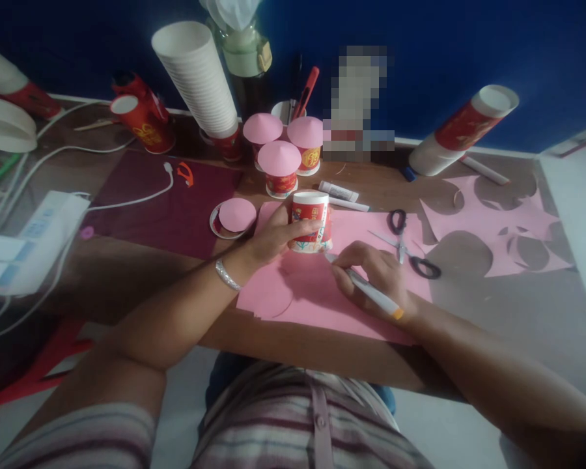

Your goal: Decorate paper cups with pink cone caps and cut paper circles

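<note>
My left hand (pixel 273 233) is wrapped around a red patterned paper cup (pixel 308 218), which appears upside down with its wider rim below. A white marker pen (pixel 374 292) with an orange end is gripped in my right hand (pixel 371 273), its tip close to the cup's lower edge. Under both hands lie pink paper sheets (pixel 342 312), with a round outline visible at the left. Black-handled scissors (pixel 401 247) rest, blades apart, on the paper beyond my right hand. Behind the cup stand several similar red cups (pixel 280 184) topped with pink paper cones (pixel 279 158).
Left of the cup is a white ring-shaped roll (pixel 217 225) with a pink cone (pixel 237 215). Glue sticks (pixel 339 191) lie behind. Cut pink scraps (pixel 493 228) spread rightward. A tall cup stack (pixel 195 78), an orange cutter (pixel 185 174) and white cables (pixel 127 205) occupy the left.
</note>
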A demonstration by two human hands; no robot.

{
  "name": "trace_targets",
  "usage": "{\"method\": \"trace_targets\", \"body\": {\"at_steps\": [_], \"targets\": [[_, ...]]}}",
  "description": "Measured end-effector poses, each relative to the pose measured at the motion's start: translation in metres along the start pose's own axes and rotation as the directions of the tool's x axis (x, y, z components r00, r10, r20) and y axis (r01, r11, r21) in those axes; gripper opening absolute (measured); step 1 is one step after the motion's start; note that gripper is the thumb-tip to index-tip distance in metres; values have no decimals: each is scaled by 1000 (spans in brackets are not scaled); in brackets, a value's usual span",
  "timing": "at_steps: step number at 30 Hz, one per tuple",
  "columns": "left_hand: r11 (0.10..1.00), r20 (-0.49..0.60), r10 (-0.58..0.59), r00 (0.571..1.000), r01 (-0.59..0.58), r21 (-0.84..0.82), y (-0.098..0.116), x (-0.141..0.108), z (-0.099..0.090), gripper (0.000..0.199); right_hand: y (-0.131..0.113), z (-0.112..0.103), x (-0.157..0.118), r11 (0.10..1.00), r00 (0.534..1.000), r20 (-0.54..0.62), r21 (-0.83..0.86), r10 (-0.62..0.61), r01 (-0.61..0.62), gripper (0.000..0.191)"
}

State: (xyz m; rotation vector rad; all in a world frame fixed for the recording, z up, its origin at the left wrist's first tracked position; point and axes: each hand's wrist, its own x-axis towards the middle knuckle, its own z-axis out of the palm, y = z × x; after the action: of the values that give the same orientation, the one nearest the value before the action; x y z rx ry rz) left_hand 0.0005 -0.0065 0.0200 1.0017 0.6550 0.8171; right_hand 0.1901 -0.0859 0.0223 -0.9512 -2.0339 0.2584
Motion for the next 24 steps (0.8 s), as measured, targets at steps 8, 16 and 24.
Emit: {"method": "trace_targets", "body": {"at_steps": [8,16,24], "targets": [[999,-18,33,999,-34,-39,-6,1,-3,34,-4,2,-3,994,994,-25,-35,-108,107,15],[996,-41,45,998,-48,-78,-12,5,-4,37,-4,4,-5,984,985,-18,-55,-172,170,18],[995,1,97,995,-97,-21,-17,6,-8,50,-1,7,-6,983,986,-30,-94,-163,159,22]]}}
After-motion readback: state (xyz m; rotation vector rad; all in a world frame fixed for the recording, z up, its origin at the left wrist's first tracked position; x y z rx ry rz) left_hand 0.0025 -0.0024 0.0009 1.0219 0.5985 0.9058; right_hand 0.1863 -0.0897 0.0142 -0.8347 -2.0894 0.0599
